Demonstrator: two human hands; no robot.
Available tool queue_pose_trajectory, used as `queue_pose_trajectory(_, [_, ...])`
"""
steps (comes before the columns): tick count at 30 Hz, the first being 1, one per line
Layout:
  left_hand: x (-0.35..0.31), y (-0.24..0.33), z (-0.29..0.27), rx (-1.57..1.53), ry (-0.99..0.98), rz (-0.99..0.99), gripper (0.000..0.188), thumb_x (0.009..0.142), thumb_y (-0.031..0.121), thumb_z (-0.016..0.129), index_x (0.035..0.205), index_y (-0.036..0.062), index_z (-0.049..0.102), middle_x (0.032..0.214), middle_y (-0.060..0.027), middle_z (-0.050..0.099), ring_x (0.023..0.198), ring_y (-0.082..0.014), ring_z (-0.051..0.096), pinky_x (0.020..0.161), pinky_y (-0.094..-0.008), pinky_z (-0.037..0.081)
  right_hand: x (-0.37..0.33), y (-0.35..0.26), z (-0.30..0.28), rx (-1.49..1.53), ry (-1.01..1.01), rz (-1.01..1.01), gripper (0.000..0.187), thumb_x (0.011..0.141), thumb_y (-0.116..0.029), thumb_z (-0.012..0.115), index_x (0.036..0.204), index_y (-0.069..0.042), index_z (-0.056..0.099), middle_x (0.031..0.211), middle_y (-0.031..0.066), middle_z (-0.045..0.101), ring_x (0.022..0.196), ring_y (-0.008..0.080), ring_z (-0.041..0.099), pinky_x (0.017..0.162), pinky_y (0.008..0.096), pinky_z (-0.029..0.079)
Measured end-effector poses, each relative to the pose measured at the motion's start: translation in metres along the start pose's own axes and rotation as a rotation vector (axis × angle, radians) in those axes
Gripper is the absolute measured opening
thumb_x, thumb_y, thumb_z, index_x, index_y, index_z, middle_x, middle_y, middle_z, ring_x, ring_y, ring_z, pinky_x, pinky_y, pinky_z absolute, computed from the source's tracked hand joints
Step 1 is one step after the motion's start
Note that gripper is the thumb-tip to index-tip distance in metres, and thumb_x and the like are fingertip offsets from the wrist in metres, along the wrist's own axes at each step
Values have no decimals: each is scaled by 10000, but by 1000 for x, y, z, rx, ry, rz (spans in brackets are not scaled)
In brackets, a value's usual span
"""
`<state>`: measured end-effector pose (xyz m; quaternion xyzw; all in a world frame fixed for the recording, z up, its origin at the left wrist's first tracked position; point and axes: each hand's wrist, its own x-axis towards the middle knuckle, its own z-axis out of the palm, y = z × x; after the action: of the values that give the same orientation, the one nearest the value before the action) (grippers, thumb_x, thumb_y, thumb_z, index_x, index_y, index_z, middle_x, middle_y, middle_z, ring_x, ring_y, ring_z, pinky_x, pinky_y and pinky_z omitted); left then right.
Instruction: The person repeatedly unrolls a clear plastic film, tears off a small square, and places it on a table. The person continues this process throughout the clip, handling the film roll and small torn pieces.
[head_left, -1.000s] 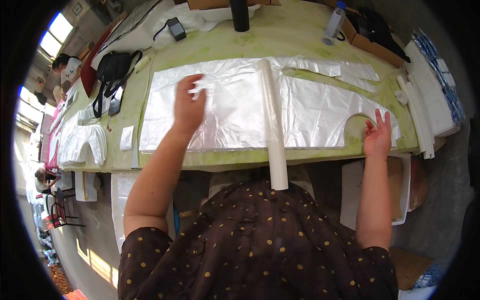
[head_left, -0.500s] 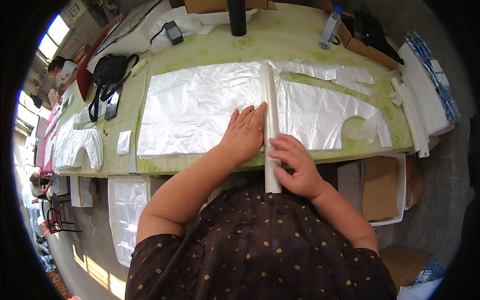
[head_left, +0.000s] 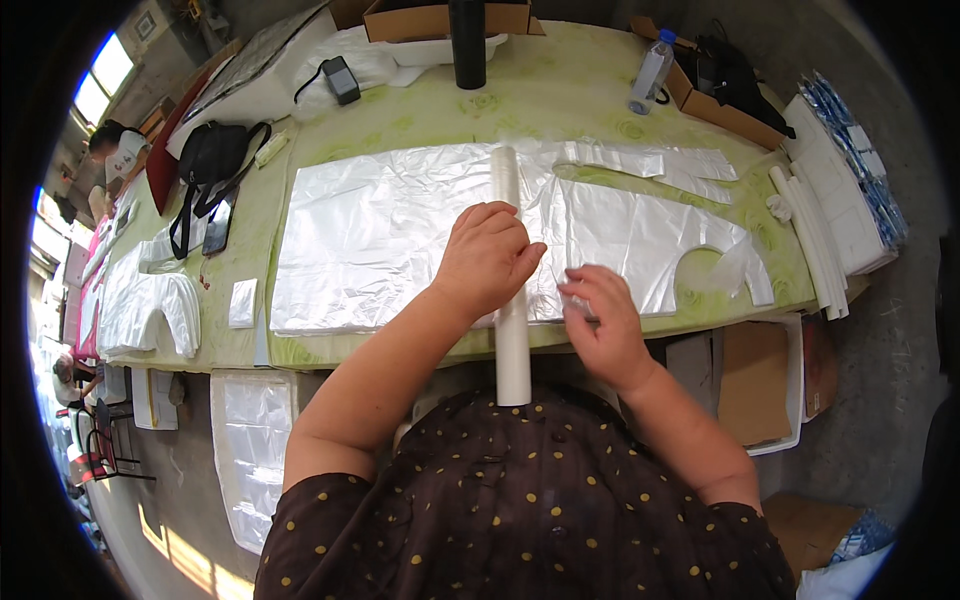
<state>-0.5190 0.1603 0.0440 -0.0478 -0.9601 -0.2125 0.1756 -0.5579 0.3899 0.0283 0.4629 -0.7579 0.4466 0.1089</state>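
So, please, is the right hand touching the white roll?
Apart. The head view shows shiny plastic film visible in the gap between the right hand and the white roll.

Legible text, numbers, signs: none. At 10 o'clock, dark print on co-worker's white fabric T-shirt (head_left: 124, 158): too small to decipher. At 2 o'clock, printing on blue-and-white plastic packages (head_left: 848, 128): unreadable. At 3 o'clock, pale marks on grey concrete floor (head_left: 890, 352): too faint.

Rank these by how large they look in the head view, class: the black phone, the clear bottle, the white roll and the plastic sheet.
Largest to smallest:
1. Plastic sheet
2. White roll, partly hidden by a hand
3. Clear bottle
4. Black phone

The last two lie farther away, so true sizes are unsure.
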Motion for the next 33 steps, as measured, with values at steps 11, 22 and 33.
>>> queue_pose_trajectory(11, [-46, -23, -7, -153, -75, 32, 550, 904, 216, 620, 1441, 108, 571, 1645, -174, 321, 1545, -410, 220, 1229, -490, 277, 133, 65, 84, -591, -368, 198, 531, 945, -489, 604, 1428, -268, 591, 1656, 180, 256, 1529, 455, 158, 1215, 661, 113])
queue_pose_trajectory(22, [-38, -15, -7, -195, -54, 32, 538, 891, 193, 619, 1421, 104, 591, 1647, -161, 330, 1548, -382, 233, 1234, -476, 270, 118, 312, -176, -956, -267, 1311, 771, 947, -738, 406, 1607, -349, 324, 1711, 111, 144, 1544, 429, 157, 1170, 693, 215])
queue_pose_trajectory(33, [-47, -18, -11, -175, -49, 2, 534, 904, 217, 619, 1423, 92, 585, 1642, -171, 336, 1543, -391, 239, 1231, -478, 271, 74, 125, -92, -559, -123, 327, 577, 884, -395, 760, 1421, -268, 594, 1609, 272, 307, 1483, 477, 273, 1213, 530, 256])
